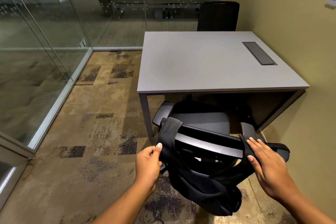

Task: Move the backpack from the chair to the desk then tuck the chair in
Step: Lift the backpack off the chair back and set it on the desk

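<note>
Head view: The backpack is hung on the rear of the chair backrest, at 6 o'clock in the frame, with both straps looped over the backrest's top edge. The left strap is pinched between the thumb and fingers of the left hand, which are closed on it. The right hand is laid flat on the right strap, fingers extended and spread, not closed around it. The chair is positioned at the near edge of the table, seat partly beneath it, armrests outside. The table occupies 12 to 2 o'clock; a dark cable hatch is set into its top at 2 o'clock. A second chair is placed at the table's far side. Glass walls are located at 9 to 11 o'clock.
</note>
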### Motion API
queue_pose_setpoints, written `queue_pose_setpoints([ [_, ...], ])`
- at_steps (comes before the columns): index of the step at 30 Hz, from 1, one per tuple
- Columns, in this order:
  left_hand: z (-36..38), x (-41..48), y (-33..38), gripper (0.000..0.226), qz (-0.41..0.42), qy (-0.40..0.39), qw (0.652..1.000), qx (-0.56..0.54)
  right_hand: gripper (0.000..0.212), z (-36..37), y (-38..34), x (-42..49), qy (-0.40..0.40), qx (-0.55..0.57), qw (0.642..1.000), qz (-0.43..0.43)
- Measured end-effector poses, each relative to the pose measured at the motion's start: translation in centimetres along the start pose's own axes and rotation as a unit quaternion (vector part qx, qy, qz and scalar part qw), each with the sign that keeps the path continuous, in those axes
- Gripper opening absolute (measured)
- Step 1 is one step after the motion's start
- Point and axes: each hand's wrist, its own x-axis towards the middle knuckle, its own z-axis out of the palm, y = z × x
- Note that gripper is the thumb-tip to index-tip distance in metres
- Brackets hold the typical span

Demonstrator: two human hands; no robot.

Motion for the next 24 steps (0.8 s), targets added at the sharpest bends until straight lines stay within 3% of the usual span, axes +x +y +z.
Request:
queue_pose_setpoints([
  [3,-0.1,-0.6,0.3,0.031,-0.057,0.070,0.991,-0.102,0.068,-0.2,0.1,0.1,-0.003,0.006,1.000,0.001],
  [5,-0.4,-1.2,0.1,0.016,-0.123,0.130,0.965,-0.191,0.068,-0.2,0.0,0.1,-0.006,0.006,1.000,-0.002],
  [7,-0.8,-1.5,-0.2,0.020,-0.181,0.157,0.937,-0.255,0.067,-0.1,-0.1,0.0,-0.011,0.003,1.000,-0.003],
  [12,-0.3,-1.8,-0.6,0.012,-0.239,0.149,0.922,-0.265,0.068,-0.1,-0.4,-0.1,-0.020,0.005,1.000,0.005],
  [16,-0.3,-0.5,-0.2,0.026,-0.269,0.152,0.899,-0.310,0.067,-0.2,-0.1,-0.1,-0.031,0.012,0.999,0.006],
  [24,0.1,4.8,5.0,0.037,-0.239,0.133,0.898,-0.344,0.065,-0.7,-0.1,0.3,-0.039,0.026,0.999,0.013],
])
